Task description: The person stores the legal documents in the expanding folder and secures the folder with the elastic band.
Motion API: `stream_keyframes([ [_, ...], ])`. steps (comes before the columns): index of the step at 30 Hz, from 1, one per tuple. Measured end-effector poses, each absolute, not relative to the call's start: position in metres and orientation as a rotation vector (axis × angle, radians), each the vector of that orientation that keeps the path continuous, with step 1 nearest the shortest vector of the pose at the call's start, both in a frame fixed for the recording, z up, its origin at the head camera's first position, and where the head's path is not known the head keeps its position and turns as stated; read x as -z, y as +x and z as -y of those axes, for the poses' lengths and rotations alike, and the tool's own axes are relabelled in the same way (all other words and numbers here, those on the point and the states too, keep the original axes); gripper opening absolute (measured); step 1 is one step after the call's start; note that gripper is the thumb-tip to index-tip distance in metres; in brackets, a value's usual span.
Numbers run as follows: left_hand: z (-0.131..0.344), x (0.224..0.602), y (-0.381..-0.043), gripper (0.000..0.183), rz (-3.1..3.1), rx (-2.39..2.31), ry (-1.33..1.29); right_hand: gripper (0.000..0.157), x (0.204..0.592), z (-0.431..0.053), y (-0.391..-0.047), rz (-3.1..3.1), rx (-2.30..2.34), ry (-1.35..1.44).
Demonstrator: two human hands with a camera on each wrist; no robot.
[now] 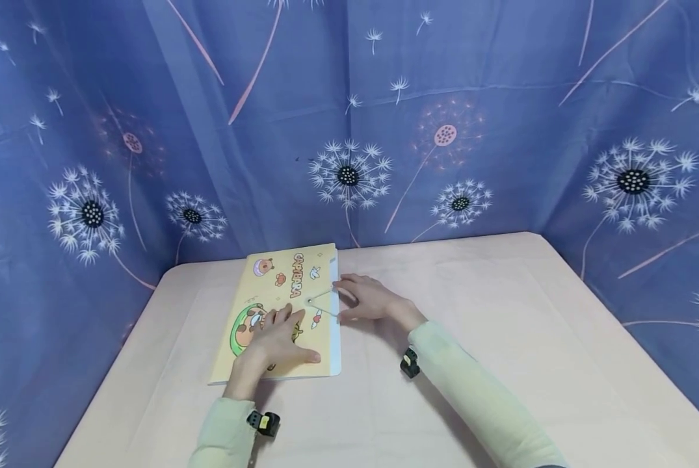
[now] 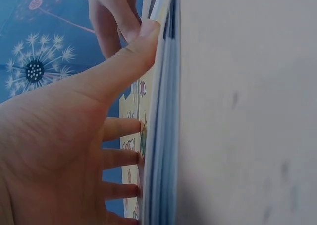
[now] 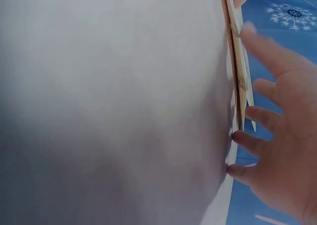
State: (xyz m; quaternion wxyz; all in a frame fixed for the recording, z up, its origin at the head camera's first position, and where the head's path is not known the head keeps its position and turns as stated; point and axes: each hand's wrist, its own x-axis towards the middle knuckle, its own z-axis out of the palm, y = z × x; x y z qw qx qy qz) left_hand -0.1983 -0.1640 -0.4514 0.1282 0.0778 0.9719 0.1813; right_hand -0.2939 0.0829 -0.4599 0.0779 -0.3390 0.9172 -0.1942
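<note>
A yellow document folder (image 1: pixel 267 283) with capybara drawings lies flat on the table, its lettering turned sideways. My left hand (image 1: pixel 277 341) rests on the lower part of its cover, fingers spread and thumb toward the bottom right. In the left wrist view the folder's layered edge (image 2: pixel 168 111) shows several pale blue sheets. A thin white cord (image 1: pixel 324 309) forms a V from a button on the cover to the right edge. My right hand (image 1: pixel 369 298) is at that edge, thumb and fingers apart around the cord's ends, other fingertips (image 3: pixel 237 136) low at the table.
The table (image 1: pixel 472 312) has a pale pink cover. Blue curtains (image 1: pixel 279 162) with dandelion prints stand along its back and sides. A small black camera (image 1: pixel 264 423) is strapped at the left wrist, another camera (image 1: pixel 409 363) at the right.
</note>
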Motion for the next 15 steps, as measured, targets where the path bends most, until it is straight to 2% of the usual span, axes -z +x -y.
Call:
stream_keyframes([
  [4, 0.167, 0.451, -0.203, 0.100, -2.853, -0.532, 0.238, 0.089, 0.460, -0.093, -0.291, -2.794, 0.612, -0.964],
  [10, 0.171, 0.447, -0.211, 0.074, -2.981, -0.537, 0.271, 0.089, 0.461, -0.114, -0.286, -2.896, 0.617, -0.875],
  [15, 0.177, 0.444, -0.217, 0.071, -3.069, -0.508, 0.266, 0.088, 0.458, -0.135, -0.282, -2.959, 0.617, -0.793],
])
